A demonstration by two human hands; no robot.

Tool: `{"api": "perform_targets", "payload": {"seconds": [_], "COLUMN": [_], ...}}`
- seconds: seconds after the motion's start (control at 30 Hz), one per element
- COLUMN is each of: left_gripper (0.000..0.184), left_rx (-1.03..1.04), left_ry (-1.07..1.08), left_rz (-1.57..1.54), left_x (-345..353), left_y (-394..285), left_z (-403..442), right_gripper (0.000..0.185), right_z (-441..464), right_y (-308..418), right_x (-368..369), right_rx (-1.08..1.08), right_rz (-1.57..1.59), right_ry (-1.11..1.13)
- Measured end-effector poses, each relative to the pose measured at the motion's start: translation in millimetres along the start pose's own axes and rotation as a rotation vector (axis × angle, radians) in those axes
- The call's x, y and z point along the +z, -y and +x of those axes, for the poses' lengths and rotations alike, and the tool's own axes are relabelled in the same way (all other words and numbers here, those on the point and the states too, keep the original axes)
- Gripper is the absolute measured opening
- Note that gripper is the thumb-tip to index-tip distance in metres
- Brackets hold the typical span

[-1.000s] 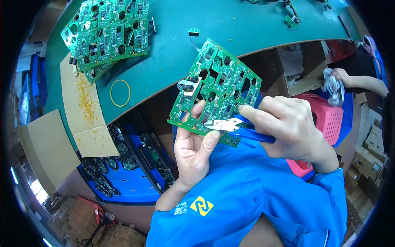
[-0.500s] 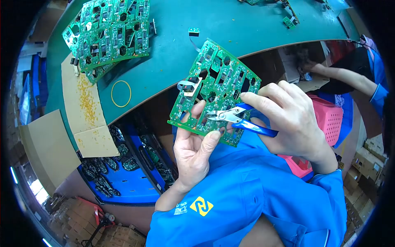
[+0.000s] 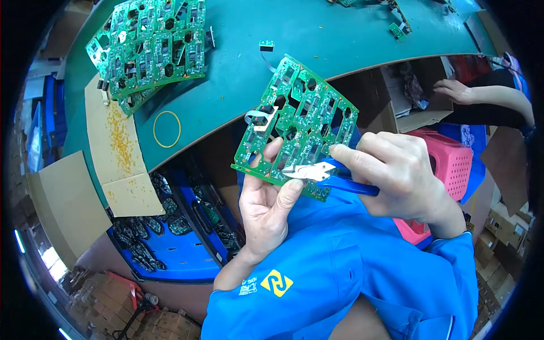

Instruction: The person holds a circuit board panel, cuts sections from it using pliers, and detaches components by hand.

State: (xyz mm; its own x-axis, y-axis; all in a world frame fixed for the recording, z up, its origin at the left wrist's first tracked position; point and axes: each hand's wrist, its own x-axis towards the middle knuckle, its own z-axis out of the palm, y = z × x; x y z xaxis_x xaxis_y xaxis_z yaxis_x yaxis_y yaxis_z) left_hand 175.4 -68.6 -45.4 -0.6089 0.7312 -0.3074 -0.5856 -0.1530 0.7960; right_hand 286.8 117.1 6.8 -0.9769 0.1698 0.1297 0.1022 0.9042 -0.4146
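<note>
A green circuit board panel (image 3: 309,116) is tilted up in front of me, with a small module and grey ribbon on its left side. My left hand (image 3: 266,209) is closed on its lower edge, thumb in front and fingers behind. My right hand (image 3: 396,173) is wrapped round blue-handled cutters (image 3: 348,184). The cutters' metal jaws lie over the lower part of the panel, just above my left thumb. Whether the tips touch the board I cannot tell.
Stacked panels (image 3: 156,48) lie on the green table (image 3: 238,73), beside cardboard (image 3: 122,147) with orange bits and a yellow ring (image 3: 166,129). Below is a blue bin (image 3: 175,249). A co-worker's hand (image 3: 456,90) is near an open box (image 3: 419,120); a pink stool (image 3: 450,167) stands right.
My right hand and the cutters shifted up and opened wider, then came back down with the handles closer together. The co-worker's hand moved, and the grey crumpled thing it held is gone from it.
</note>
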Motion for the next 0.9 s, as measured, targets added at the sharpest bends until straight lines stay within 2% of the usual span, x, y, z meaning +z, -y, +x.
{"api": "perform_targets", "payload": {"seconds": [0.13,0.3,0.43,0.6,0.7,0.77,0.9], "left_gripper": [0.065,0.062,0.061,0.060,0.060,0.059,0.059], "left_rx": [0.010,0.002,-0.093,-0.110,-0.088,-0.066,0.017], "left_ry": [-0.011,0.095,0.058,0.066,0.047,0.027,0.015], "left_rz": [0.001,-0.095,-0.197,-0.226,-0.230,-0.225,-0.199], "left_x": [-1,-4,-5,-11,-16,-20,-27], "left_y": [0,0,-7,-14,-15,-17,-19], "left_z": [0,2,2,0,-4,-6,-9], "right_gripper": [0.047,0.049,0.053,0.055,0.057,0.060,0.056], "right_z": [0,5,16,35,54,68,74], "right_y": [0,-9,-11,-14,-38,-58,-43], "right_x": [0,2,-3,-4,11,22,22], "right_rx": [0.014,0.004,0.147,0.018,0.060,0.186,0.063], "right_rz": [0.038,-0.058,0.147,0.143,0.102,-0.002,0.216], "right_ry": [0.009,-0.098,-0.167,-0.218,-0.345,-0.424,-0.388]}}
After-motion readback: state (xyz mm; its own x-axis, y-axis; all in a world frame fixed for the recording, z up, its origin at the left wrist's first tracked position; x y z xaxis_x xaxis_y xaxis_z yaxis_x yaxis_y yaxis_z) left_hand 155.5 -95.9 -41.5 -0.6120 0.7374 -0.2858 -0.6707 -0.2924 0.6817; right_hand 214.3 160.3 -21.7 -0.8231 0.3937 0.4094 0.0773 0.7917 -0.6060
